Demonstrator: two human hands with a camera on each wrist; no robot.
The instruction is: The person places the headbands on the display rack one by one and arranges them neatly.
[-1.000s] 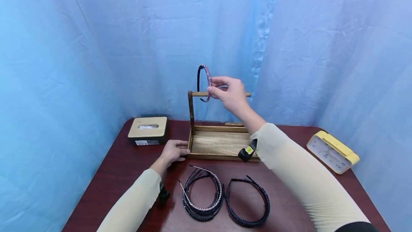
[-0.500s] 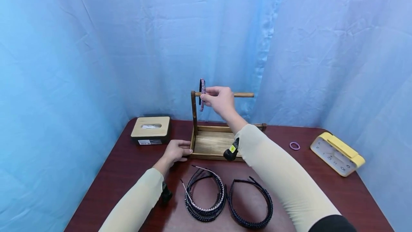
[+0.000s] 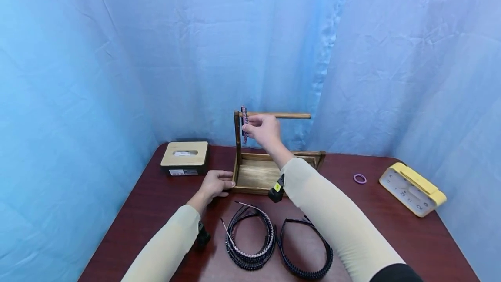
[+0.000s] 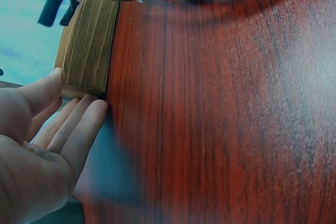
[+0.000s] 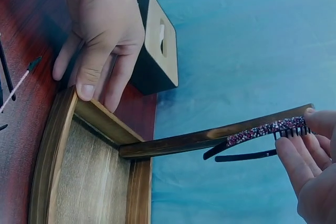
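My right hand (image 3: 264,130) pinches a headband (image 3: 244,125) studded with pink and purple stones, between thumb and fingers. The headband is around the horizontal rod (image 3: 291,116) of a wooden stand, close to its upright post (image 3: 237,136). In the right wrist view the headband's black teeth and both tips (image 5: 244,157) show beside the post. My left hand (image 3: 213,183) touches the left end of the stand's tray (image 3: 256,189), its thumb at the rim and its fingers straight along the outside. The left wrist view shows those fingers (image 4: 86,129) against the tray's wooden corner.
Several dark headbands, with a pale beaded one (image 3: 254,255) on top, lie stacked in front of the stand. Another black headband (image 3: 309,273) lies to their right. A tissue box (image 3: 185,159) stands at left; a purple ring (image 3: 359,179) and yellow clock (image 3: 412,189) are at right.
My right hand has brought the headband left and down over the rod, close to the post. The purple ring has come into sight from behind the right arm. The left hand stays at the tray.
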